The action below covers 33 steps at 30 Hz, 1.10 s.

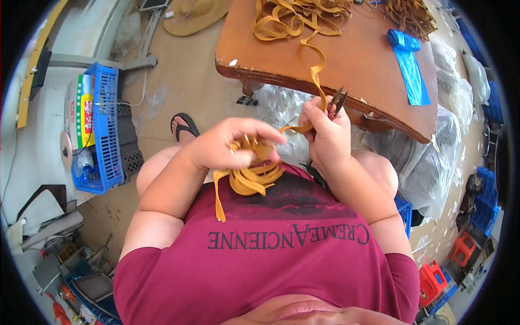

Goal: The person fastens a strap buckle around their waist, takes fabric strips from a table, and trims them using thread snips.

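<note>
A looped bundle of mustard-yellow strap (250, 180) hangs from my left hand (233, 143), whose fingers curl around it and are slightly blurred. One loose end dangles against the shirt. My right hand (328, 132) pinches the running strap (316, 70) between thumb and fingers. Small dark snips (339, 99) are also held in that hand, blades pointing up and away. From there the strap runs over the table edge to a tangled pile of yellow strap (281, 20), and a short stretch of it links both hands.
A brown wooden table (271, 59) stands in front, with a blue plastic bag roll (410, 67) and a darker strap heap (411, 19) on it. At left are a blue crate (108, 127) and a straw hat (195, 16). Clear plastic bags (428, 162) lie at right.
</note>
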### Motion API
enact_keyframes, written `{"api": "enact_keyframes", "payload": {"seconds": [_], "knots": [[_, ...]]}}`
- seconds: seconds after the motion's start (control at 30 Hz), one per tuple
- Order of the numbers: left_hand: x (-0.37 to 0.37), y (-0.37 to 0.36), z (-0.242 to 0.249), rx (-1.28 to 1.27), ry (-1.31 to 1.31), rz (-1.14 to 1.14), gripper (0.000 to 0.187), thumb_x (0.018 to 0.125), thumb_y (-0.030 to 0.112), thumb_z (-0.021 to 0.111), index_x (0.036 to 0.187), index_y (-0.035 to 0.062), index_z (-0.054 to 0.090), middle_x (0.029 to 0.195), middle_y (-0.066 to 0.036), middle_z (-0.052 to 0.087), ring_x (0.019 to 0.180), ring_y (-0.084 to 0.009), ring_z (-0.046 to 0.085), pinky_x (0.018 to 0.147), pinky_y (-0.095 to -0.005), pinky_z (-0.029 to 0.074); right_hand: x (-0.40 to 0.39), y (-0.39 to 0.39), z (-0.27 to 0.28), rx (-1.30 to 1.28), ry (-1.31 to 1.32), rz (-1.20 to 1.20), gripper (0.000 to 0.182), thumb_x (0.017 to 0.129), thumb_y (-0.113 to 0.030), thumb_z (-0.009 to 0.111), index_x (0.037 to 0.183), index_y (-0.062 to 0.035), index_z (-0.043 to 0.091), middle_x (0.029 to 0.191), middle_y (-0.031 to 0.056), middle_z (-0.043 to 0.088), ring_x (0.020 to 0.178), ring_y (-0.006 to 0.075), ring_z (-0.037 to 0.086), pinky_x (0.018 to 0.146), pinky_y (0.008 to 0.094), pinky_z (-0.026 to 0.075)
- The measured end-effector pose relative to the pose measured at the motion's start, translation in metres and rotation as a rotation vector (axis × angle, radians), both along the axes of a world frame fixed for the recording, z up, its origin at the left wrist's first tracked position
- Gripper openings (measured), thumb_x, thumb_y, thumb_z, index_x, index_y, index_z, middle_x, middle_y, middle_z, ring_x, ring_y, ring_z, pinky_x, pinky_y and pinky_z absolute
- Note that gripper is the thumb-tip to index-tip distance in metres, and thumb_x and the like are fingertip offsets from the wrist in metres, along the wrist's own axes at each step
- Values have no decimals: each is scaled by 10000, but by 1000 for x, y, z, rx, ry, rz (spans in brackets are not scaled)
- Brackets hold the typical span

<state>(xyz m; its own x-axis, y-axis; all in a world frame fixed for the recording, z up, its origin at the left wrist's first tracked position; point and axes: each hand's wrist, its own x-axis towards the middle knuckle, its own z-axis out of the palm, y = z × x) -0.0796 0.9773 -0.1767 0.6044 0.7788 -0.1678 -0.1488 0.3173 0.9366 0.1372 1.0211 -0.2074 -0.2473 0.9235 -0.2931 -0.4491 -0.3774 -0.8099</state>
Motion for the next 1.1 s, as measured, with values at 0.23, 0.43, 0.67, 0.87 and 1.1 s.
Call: {"api": "enact_keyframes", "payload": {"seconds": [0.23, 0.43, 0.67, 0.87, 1.1], "knots": [[-1, 7, -22, -246, -125, 383, 464, 790, -12, 523, 1250, 0, 462, 1065, -96, 576, 946, -161, 586, 843, -306, 488, -6, -14, 1, 623, -408, 269, 375, 776, -127, 741, 642, -72, 395, 592, -5, 380, 531, 106, 337, 463, 258, 312], [26, 0, -25, -424, -391, 378, 412, 873, 43, 526, 1275, 11, 445, 1133, -89, 557, 1028, -182, 577, 883, -310, 475, -14, -15, 5, 926, -586, 397, 309, 723, -226, 772, 731, -51, 517, 622, 73, 495, 533, 227, 511, 480, 326, 414], [28, -1, -19, -315, -280, 356, 516, 826, 60, 616, 1306, 44, 425, 1043, -29, 520, 910, -84, 523, 798, -230, 441, -13, -15, 6, 1024, -595, 482, 284, 725, -224, 760, 828, -41, 569, 687, 80, 540, 603, 251, 557, 531, 348, 454], [21, -2, -8, -303, -368, 458, 680, 730, 0, 555, 1377, 56, 353, 1208, -135, 509, 699, -73, 512, 650, -193, 429, -8, -11, -8, 604, -239, 289, 303, 904, -272, 571, 739, -26, 504, 648, 25, 474, 551, 118, 420, 509, 260, 360], [11, 0, -11, -165, -468, 287, 776, 710, 60, 529, 1439, 54, 260, 1435, -183, 336, 799, -97, 426, 637, -203, 380, -3, -11, 21, -136, -116, 727, 571, 961, -516, 364, 661, -46, 486, 537, -15, 375, 461, 80, 317, 424, 225, 245]]}}
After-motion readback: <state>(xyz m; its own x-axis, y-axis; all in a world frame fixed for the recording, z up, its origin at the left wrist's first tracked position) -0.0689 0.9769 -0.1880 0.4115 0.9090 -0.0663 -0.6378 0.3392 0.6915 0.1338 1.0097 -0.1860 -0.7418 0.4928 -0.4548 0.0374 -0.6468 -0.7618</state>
